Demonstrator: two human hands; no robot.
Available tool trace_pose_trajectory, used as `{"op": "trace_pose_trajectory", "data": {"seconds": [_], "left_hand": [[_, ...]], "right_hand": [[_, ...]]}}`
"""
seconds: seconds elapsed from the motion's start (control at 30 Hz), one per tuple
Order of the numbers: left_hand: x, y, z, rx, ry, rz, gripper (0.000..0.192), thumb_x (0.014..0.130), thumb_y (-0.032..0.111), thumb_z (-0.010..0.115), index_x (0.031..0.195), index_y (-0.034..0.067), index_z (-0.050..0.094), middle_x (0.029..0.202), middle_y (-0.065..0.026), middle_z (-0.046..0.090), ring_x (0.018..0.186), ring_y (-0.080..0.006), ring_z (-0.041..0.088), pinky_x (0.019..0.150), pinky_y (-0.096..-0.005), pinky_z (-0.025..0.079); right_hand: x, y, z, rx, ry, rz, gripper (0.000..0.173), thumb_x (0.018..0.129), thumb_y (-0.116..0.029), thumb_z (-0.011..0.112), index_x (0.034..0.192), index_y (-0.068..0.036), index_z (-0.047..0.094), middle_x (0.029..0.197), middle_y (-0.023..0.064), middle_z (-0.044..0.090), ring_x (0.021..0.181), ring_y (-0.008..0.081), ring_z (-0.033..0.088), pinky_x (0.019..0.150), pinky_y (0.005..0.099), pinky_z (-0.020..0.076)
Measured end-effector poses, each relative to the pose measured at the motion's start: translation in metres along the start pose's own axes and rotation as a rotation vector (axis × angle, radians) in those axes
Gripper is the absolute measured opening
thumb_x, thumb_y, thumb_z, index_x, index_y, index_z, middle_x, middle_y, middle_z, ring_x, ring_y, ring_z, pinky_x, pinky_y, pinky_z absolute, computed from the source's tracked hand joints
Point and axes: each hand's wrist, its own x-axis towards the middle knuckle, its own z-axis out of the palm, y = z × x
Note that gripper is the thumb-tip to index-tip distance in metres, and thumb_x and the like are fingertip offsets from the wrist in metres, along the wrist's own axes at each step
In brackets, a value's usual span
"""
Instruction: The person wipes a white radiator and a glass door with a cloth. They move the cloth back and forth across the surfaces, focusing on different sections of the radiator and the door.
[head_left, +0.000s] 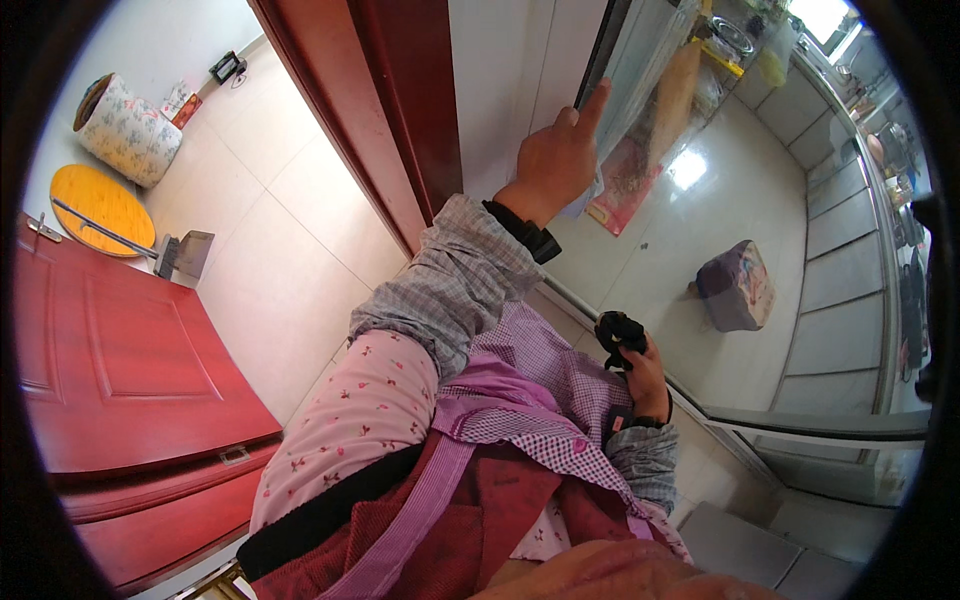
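Observation:
My left hand (559, 161) reaches up to the dark edge of a glass sliding door (637, 67), with the index finger stretched out and laid against the frame. The other fingers look curled; whether they grip the edge is not clear. Low on the right, my right hand (646, 375) holds a bunched black item (621, 337), perhaps cloth or a strap, beside my checked purple apron (540, 337). Grey checked sleeve covers are on both forearms, and a black band circles the left wrist.
A cloth-covered stool (736, 286) stands on the tiled floor beyond the door track (574, 301). At the left are an open red door (142, 360), a broom with a dustpan (193, 255), a round wooden board (101, 210) and a floral-patterned bin (131, 135). A counter edge (885, 255) runs along the right.

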Motion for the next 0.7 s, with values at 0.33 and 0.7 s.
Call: {"op": "trace_pose_trajectory", "data": {"seconds": [0.33,0.7], "left_hand": [[-0.005,0.002,-0.012,0.082,-0.128,0.004,0.085,0.093,0.011,0.054,0.16,0.031,0.006,0.104,-0.0182,0.06,0.075,-0.0371,0.066,0.061,-0.0488,0.054],[-0.005,0.001,-0.016,0.052,-0.05,0.051,0.088,0.092,0.007,0.053,0.16,0.032,0.005,0.098,-0.0204,0.061,0.067,-0.0357,0.065,0.057,-0.0469,0.054]], "right_hand": [[0.003,0.002,-0.003,0.022,-0.011,0.013,0.045,0.088,0.005,0.056,0.132,-0.002,0.057,0.117,0.0082,0.066,0.102,0.0228,0.064,0.077,0.0357,0.0552],[0.003,-0.005,0.005,-0.034,0.017,0.033,0.044,0.088,0.006,0.057,0.131,-0.003,0.058,0.116,0.0091,0.066,0.097,0.0234,0.066,0.07,0.036,0.0576]]}}
